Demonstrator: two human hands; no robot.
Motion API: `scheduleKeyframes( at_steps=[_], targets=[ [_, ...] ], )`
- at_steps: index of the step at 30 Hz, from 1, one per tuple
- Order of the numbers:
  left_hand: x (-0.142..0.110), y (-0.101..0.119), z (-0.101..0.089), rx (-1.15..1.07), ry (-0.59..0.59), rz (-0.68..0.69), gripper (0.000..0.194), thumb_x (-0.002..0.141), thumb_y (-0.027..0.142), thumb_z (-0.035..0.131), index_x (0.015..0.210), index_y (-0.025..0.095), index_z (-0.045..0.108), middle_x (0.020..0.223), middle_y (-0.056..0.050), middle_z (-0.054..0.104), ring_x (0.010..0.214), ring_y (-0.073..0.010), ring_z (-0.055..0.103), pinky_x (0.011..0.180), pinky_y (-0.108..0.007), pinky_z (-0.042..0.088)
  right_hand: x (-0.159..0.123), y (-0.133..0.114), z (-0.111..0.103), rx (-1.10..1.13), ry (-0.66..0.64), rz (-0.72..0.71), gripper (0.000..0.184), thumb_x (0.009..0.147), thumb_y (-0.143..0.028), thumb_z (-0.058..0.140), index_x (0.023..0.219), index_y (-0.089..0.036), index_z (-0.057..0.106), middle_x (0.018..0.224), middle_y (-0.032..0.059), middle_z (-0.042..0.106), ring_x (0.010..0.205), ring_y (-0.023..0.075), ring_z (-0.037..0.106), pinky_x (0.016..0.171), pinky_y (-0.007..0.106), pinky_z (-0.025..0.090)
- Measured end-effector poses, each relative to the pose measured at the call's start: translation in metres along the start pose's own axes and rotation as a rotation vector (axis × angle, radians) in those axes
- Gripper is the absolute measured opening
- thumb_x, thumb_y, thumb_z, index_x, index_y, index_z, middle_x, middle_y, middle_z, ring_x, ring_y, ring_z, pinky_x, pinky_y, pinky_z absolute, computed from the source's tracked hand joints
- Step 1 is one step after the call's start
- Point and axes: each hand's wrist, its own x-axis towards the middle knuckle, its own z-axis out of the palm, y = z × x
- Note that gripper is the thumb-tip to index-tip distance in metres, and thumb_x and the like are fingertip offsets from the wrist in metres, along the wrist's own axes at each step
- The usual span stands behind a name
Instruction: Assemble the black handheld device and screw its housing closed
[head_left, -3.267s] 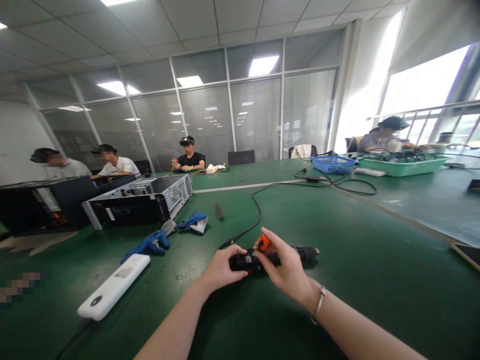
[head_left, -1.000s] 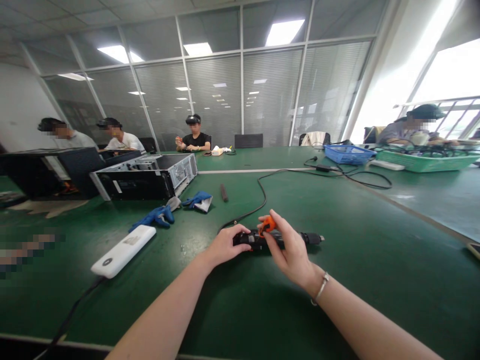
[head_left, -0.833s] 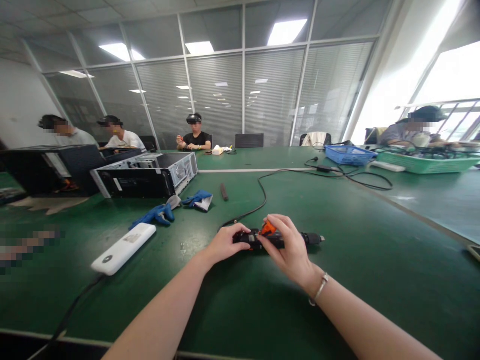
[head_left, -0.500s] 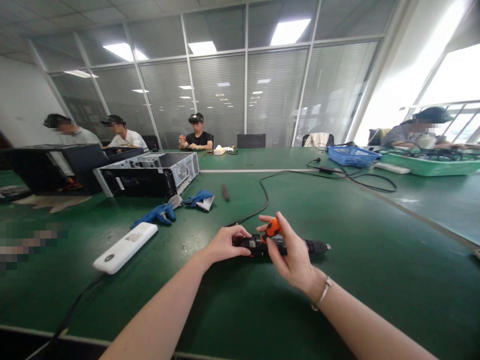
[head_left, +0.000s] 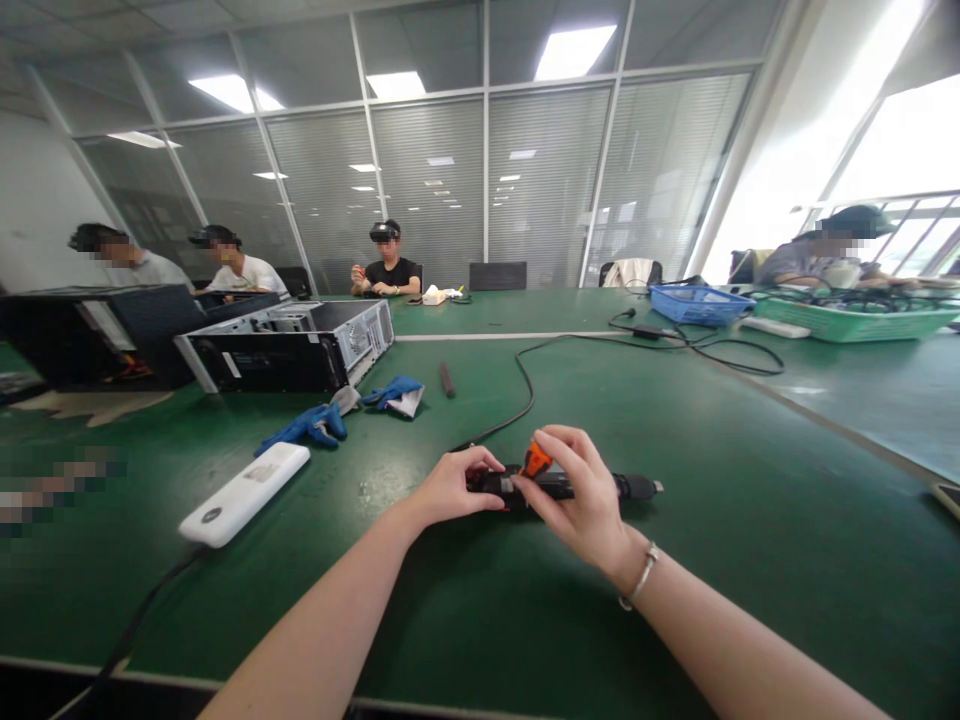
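A black, rod-shaped power tool [head_left: 636, 487], which looks like an electric screwdriver, lies across the green table [head_left: 480, 620] with its metal tip pointing right. My left hand [head_left: 442, 488] grips its rear end between thumb and fingers. Above the middle of the body, my right hand [head_left: 592, 505] pinches a small screwdriver with an orange and black handle [head_left: 536, 460]. The handle stands tilted over the tool; its shaft and point are hidden by my fingers. A black cable [head_left: 529, 385] runs from near the tool's rear end toward the back right.
A white power strip [head_left: 244, 495] and blue gloves [head_left: 319, 425] lie to the left, before an open computer case [head_left: 289, 350]. A brown bar [head_left: 447, 380] lies ahead. Blue [head_left: 701, 308] and green baskets [head_left: 855, 322] stand back right. Several people sit around the table.
The orange handle has turned and tilted several times between my right fingers, which reopened and closed on it. My left hand stays on the black tool; the view shifted slightly.
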Motion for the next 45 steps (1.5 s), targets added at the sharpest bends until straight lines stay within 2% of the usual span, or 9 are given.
scheduleKeyframes(
  at_steps=[3,8,11,16,19,23,25,37,45],
  targets=[
    [0.0,-0.001,0.0,-0.027,-0.016,-0.008,0.038,0.066,0.024,0.081,0.097,0.016,0.06,0.09,-0.002,0.066,0.081,-0.0183,0.064,0.073,-0.026,0.048,-0.001,0.003,-0.001,-0.038,0.031,0.016,0.064,0.085,-0.012,0.061,0.141,-0.032,0.038,0.104,0.0082,0.057,0.089,0.0204,0.061,0.073,0.035,0.057],
    [0.001,-0.001,0.0,-0.076,-0.027,0.001,0.041,0.066,0.023,0.081,0.099,0.014,0.059,0.088,-0.003,0.067,0.081,-0.0194,0.065,0.073,-0.028,0.049,-0.004,0.002,-0.003,0.099,-0.067,0.044,0.069,0.088,-0.007,0.048,0.149,-0.025,0.021,0.127,0.014,0.054,0.102,0.0223,0.063,0.086,0.042,0.055],
    [0.0,-0.001,0.0,-0.045,-0.016,0.003,0.04,0.067,0.025,0.08,0.099,0.015,0.06,0.089,-0.003,0.067,0.082,-0.0193,0.065,0.074,-0.028,0.049,-0.003,0.001,-0.001,0.069,-0.075,-0.016,0.067,0.087,-0.011,0.054,0.146,-0.028,0.027,0.128,0.0142,0.05,0.103,0.0236,0.061,0.084,0.043,0.056],
    [-0.001,0.001,0.0,-0.004,-0.005,0.014,0.039,0.066,0.025,0.081,0.098,0.016,0.061,0.09,-0.002,0.067,0.081,-0.0184,0.064,0.075,-0.027,0.05,-0.003,0.007,0.002,-0.037,-0.001,-0.029,0.067,0.086,-0.011,0.061,0.144,-0.029,0.033,0.105,0.0096,0.06,0.089,0.0209,0.063,0.072,0.036,0.058],
    [-0.001,0.002,0.0,0.025,-0.006,0.002,0.041,0.067,0.026,0.081,0.1,0.016,0.061,0.091,-0.003,0.067,0.081,-0.0187,0.065,0.074,-0.027,0.05,-0.005,0.013,0.001,0.014,0.069,-0.025,0.07,0.085,-0.007,0.06,0.145,-0.029,0.032,0.107,0.0095,0.063,0.091,0.0212,0.065,0.076,0.039,0.058],
    [-0.001,0.004,0.0,0.081,0.003,-0.015,0.039,0.067,0.029,0.08,0.1,0.016,0.062,0.091,-0.003,0.067,0.079,-0.0184,0.064,0.072,-0.027,0.05,-0.007,0.018,0.002,0.125,0.269,0.115,0.068,0.085,-0.009,0.06,0.144,-0.029,0.032,0.11,0.0088,0.062,0.088,0.02,0.067,0.079,0.043,0.059],
    [-0.002,0.005,-0.001,0.097,0.004,-0.009,0.038,0.067,0.028,0.08,0.099,0.017,0.062,0.091,-0.002,0.067,0.077,-0.0179,0.064,0.07,-0.026,0.049,-0.009,0.019,0.004,0.134,0.302,0.171,0.068,0.085,-0.011,0.061,0.144,-0.027,0.031,0.11,0.0093,0.061,0.09,0.0203,0.067,0.08,0.042,0.059],
    [-0.002,0.005,-0.001,0.136,0.015,0.014,0.04,0.066,0.031,0.082,0.099,0.017,0.063,0.093,-0.003,0.066,0.08,-0.0191,0.064,0.075,-0.028,0.05,-0.016,0.024,0.013,0.124,0.215,0.231,0.063,0.087,-0.015,0.061,0.143,-0.023,0.033,0.112,0.0109,0.062,0.093,0.0205,0.066,0.082,0.041,0.059],
    [-0.003,0.007,0.0,0.116,0.023,0.032,0.038,0.067,0.03,0.08,0.099,0.017,0.063,0.094,-0.003,0.067,0.079,-0.0183,0.064,0.074,-0.027,0.05,-0.007,0.019,0.011,0.021,0.003,0.217,0.059,0.089,-0.023,0.06,0.143,-0.025,0.036,0.112,0.0101,0.061,0.097,0.0219,0.064,0.085,0.04,0.057]
  ],
)
